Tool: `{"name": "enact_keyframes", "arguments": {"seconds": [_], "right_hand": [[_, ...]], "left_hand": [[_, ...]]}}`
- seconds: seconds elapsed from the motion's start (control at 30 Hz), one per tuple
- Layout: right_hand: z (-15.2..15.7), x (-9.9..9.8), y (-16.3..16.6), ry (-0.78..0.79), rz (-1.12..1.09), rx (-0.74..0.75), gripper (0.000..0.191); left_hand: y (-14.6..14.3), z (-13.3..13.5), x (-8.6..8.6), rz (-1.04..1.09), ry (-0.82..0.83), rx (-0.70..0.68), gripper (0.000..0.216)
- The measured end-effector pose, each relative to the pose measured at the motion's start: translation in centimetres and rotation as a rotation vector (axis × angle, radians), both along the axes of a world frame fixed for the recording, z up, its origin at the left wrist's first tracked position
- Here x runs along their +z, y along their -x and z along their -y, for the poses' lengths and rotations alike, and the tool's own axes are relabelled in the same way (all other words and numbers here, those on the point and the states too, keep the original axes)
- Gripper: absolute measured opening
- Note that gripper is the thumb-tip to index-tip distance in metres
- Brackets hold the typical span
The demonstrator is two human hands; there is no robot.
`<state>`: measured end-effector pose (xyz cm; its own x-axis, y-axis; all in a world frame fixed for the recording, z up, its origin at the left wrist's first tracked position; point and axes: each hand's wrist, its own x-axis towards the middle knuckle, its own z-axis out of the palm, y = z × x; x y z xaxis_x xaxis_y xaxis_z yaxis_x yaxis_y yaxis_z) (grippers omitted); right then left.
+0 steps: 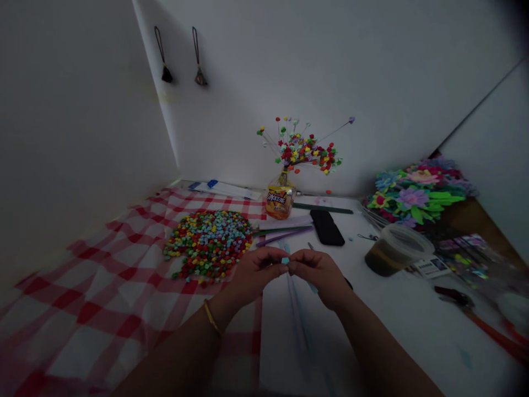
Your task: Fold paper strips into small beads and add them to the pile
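Observation:
Between my fingertips is a small light-blue paper star (285,261). My left hand (262,270), with a gold bracelet (211,317) at its wrist, pinches it from the left. My right hand (318,273) pinches from the other side, the fingertips of both hands meeting at the star. Part of a light-blue paper strip (313,288) shows by my right palm. Pale paper strips (295,309) lie on the white surface beneath my hands. Left of my hands, a large heap of colourful paper stars (210,242) rests on the red and white checked cloth (136,298).
A bottle (279,201) holding star-tipped stems stands at the back. Right of it lie a black phone (326,227) and purple strips (285,236). Farther right are a plastic tub (397,251), pliers (454,298) and fuzzy craft flowers (417,193). Walls bound the left and back.

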<state>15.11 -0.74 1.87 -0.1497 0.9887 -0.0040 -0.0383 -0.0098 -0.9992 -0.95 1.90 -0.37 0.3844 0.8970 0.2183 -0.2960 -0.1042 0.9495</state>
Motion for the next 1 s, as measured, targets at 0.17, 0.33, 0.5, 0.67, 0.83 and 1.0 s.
{"name": "enact_keyframes", "arguments": {"seconds": [0.17,0.33,0.5,0.67,0.83,1.0], "right_hand": [[-0.1,-0.4,-0.1,-0.037,0.108,-0.051,0.011],[-0.1,-0.3,-0.2,-0.126,0.248,-0.121,0.011],[0.0,-0.2,-0.4,-0.129,0.275,-0.085,0.015],[-0.5,-0.7,-0.8,-0.163,0.192,-0.077,0.023],[-0.5,-1.2,-0.7,-0.544,0.456,-0.164,0.020],[-0.3,-0.9,-0.7,-1.031,0.692,-0.151,0.021]], "left_hand": [[-0.2,0.1,0.1,-0.010,0.010,0.042,0.018],[-0.3,0.0,0.2,0.060,0.082,-0.007,0.012],[-0.2,-0.2,0.3,0.052,0.127,-0.011,0.010],[0.2,-0.4,0.4,0.192,0.324,-0.054,0.012],[0.4,-0.8,0.0,0.247,0.405,-0.120,0.012],[0.3,-0.7,0.0,0.208,0.417,-0.125,0.014]]}}
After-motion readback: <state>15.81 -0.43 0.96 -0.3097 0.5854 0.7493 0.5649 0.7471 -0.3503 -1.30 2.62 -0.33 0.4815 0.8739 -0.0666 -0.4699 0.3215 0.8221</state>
